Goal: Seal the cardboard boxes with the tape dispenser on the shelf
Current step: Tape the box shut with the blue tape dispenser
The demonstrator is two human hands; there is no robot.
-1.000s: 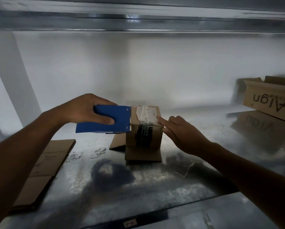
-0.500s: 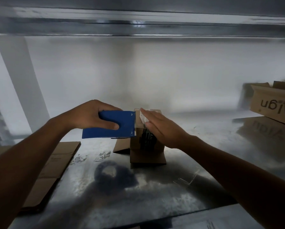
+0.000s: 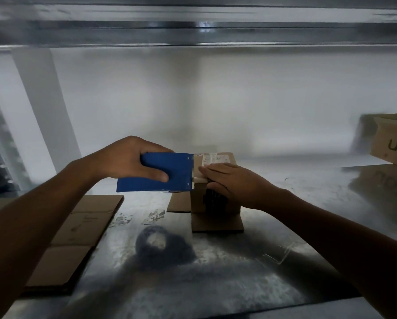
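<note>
A small cardboard box (image 3: 218, 203) stands on the metal shelf (image 3: 216, 272) in the middle, with clear tape and a label across its top. My left hand (image 3: 126, 160) grips the blue tape dispenser (image 3: 160, 172), whose cutting edge meets the box's upper left edge. My right hand (image 3: 232, 180) lies flat over the box's top front edge, fingers straight and pressing the tape, thumb down the front face. The hand hides much of the box's black print.
A flattened cardboard sheet (image 3: 78, 238) lies at the left of the shelf. A second open box (image 3: 393, 146) with dark lettering sits at the far right. Loose flaps (image 3: 216, 223) spread around the small box's base. A metal beam (image 3: 193, 31) runs overhead.
My right hand moved from the box's right side onto its top front edge and now presses down on the tape. The dispenser stays against the box's left edge.
</note>
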